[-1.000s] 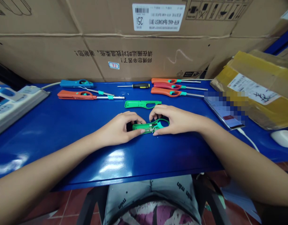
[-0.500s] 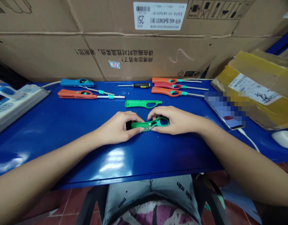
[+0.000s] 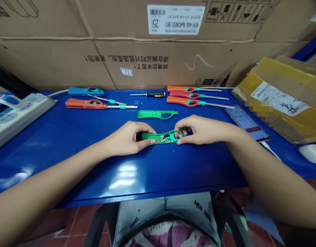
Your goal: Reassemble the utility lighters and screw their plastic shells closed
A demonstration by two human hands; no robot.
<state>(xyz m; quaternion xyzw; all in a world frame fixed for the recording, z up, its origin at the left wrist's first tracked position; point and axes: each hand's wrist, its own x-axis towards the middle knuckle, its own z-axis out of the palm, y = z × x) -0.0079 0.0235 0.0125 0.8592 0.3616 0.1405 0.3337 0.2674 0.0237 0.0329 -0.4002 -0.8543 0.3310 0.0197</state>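
My left hand [image 3: 130, 138] is closed on the left end of an opened green lighter casing [image 3: 147, 137], fingers behind it and thumb on its front edge. Inside the casing lie small metal and white parts, thin wires and a turquoise trigger [image 3: 172, 137]. At the right end, my right hand [image 3: 195, 131] pinches the casing near the trigger loop, its thumb below and its fingers curled at the loop. Just beyond lies the other green casing half [image 3: 146, 114], hollow side up. A black and yellow screwdriver [image 3: 155, 94] rests farther back.
An orange lighter [image 3: 85, 103] and a blue lighter [image 3: 82, 91] lie at back left, near a power strip [image 3: 24, 111]. Several orange and red lighters [image 3: 182, 100] lie at back right. A phone [image 3: 246, 121] and a taped carton [image 3: 278, 99] stand right. Cardboard [image 3: 137, 51] walls the back.
My right hand has shifted right along the casing, from its middle to the loop end, uncovering the inner parts and trigger. The casing has moved slightly left with my left hand still holding it.
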